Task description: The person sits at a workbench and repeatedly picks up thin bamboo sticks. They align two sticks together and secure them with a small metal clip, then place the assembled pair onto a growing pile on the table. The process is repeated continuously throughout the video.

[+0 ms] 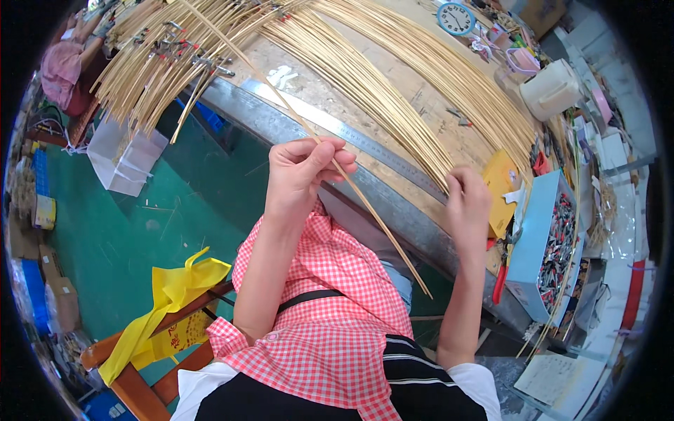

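Observation:
My left hand (307,170) is raised over my lap, thumb and fingers closed around one long thin bamboo stick (382,226). This stick slants from the far left, over the table edge, down to a free tip in front of my apron. My right hand (469,202) is at the near ends of the middle bundle of bamboo sticks (379,91), its fingers curled together. What those fingertips pinch, if anything, is hidden. A steel ruler (386,156) lies along the table's front edge, between the bundle and me.
Another bundle of sticks (449,74) fans out farther right. Clamped sticks (168,59) overhang the table at far left. Pliers (507,259), a yellow box (500,189) and a blue box of clips (533,242) stand right. A wooden chair (130,382) with yellow cloth is at lower left.

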The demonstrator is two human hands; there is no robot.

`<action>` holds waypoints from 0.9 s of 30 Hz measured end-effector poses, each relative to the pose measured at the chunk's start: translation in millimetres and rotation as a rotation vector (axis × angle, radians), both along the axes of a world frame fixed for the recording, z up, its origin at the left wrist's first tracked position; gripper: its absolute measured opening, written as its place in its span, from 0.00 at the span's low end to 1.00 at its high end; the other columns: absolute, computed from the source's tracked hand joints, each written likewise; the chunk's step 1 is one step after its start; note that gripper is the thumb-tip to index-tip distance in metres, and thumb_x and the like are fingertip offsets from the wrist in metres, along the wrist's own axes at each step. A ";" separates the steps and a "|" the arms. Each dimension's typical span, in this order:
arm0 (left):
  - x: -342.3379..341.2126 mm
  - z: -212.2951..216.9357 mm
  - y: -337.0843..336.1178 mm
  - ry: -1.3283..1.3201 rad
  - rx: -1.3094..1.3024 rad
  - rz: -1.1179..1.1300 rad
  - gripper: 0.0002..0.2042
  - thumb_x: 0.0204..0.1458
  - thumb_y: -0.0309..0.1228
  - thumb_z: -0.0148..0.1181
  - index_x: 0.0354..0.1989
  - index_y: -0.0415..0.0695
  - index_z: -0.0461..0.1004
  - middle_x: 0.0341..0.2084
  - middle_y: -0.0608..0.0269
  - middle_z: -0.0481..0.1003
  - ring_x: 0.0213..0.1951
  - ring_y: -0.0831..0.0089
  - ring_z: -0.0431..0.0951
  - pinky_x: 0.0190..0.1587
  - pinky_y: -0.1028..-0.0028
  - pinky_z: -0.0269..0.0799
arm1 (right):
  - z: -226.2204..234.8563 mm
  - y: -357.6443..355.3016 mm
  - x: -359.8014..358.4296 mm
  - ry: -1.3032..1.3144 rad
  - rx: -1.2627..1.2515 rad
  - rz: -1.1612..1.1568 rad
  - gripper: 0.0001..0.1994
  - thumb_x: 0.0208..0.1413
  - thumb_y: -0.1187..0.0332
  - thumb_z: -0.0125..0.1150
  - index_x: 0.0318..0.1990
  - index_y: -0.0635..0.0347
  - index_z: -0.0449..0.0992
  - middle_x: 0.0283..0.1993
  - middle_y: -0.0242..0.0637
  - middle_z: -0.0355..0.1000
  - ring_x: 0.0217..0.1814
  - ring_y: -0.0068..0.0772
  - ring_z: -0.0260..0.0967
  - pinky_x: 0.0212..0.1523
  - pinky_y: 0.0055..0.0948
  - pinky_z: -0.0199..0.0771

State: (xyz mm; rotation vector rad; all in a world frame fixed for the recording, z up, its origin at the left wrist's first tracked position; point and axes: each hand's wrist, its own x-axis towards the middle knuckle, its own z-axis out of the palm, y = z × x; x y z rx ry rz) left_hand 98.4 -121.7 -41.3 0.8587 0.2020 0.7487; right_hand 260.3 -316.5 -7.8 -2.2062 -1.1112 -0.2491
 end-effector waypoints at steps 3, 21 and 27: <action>2.2 2.1 -2.1 0.018 -0.002 -0.017 0.10 0.55 0.29 0.57 0.37 0.33 0.76 0.27 0.53 0.79 0.29 0.68 0.81 0.29 0.78 0.78 | 13.6 -41.6 -4.6 0.214 0.070 -0.113 0.03 0.51 0.78 0.56 0.30 0.69 0.68 0.29 0.39 0.68 0.29 0.29 0.65 0.29 0.26 0.64; 4.4 6.5 -7.6 0.032 0.010 -0.014 0.14 0.55 0.33 0.57 0.42 0.32 0.74 0.30 0.50 0.79 0.33 0.65 0.82 0.28 0.78 0.79 | 9.2 -41.5 -76.6 0.607 0.345 0.088 0.04 0.49 0.82 0.60 0.26 0.67 0.71 0.31 0.32 0.69 0.27 0.15 0.61 0.24 0.15 0.58; -0.5 7.4 -5.7 0.034 -0.029 0.015 0.15 0.55 0.32 0.57 0.41 0.29 0.74 0.30 0.49 0.79 0.33 0.66 0.82 0.29 0.81 0.77 | 3.2 -36.6 -76.5 0.537 0.203 0.107 0.06 0.47 0.82 0.61 0.24 0.67 0.70 0.29 0.33 0.69 0.21 0.15 0.59 0.20 0.16 0.56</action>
